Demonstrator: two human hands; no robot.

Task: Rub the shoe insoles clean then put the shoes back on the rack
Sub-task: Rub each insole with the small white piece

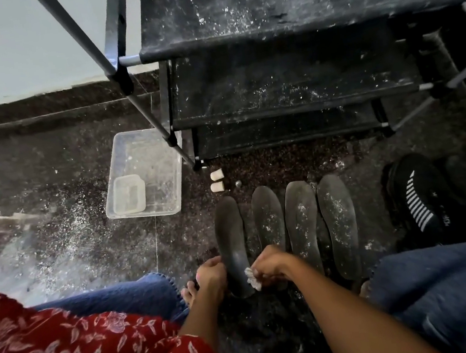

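Several dark insoles lie side by side on the speckled floor. My left hand (211,273) grips the heel end of the leftmost insole (230,234). My right hand (268,264) pinches a small white wad of cloth (252,279) against that insole's heel. The other three insoles (302,220) to the right are flecked with white powder. A pair of black shoes with white stripes (424,202) stands at the right. The black shoe rack (288,84) rises in front, its fabric shelves dusted white.
A clear plastic tub (149,156) holding a smaller container (128,194) sits left of the rack. Two small white caps (216,181) lie near the rack's foot. White powder is scattered over the floor at the left. My knees in blue jeans frame the work area.
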